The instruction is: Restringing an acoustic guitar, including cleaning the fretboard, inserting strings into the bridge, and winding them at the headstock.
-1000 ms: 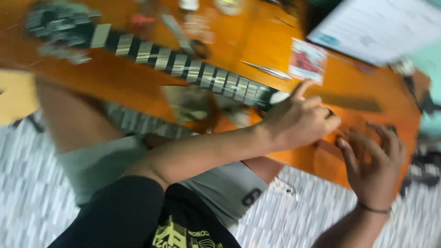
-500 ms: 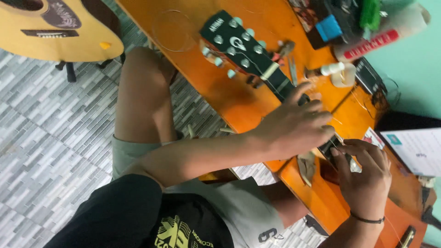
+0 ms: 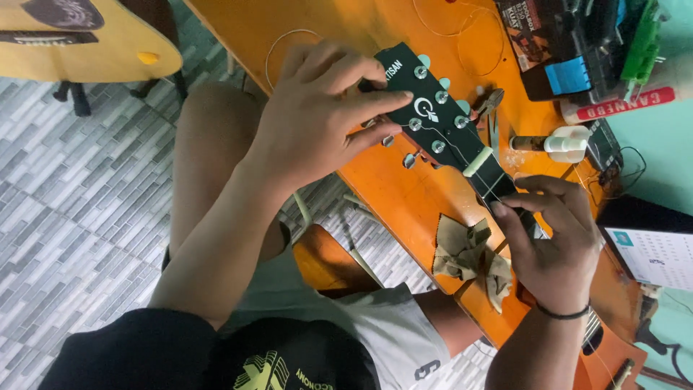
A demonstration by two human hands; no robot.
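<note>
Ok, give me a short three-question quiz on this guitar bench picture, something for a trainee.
1. True or false: the left hand rests on the black headstock.
2. What do the right hand fingers touch? A) cloth B) guitar neck C) white bottle
3. What lies crumpled on the orange table below the neck?

Key: 1 true; 2 B; 3 a brownish cloth.

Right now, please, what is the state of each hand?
Left hand: fingers closed around the black guitar headstock, at the tuners.
Right hand: fingertips pinching at the guitar neck just past the nut.
</note>
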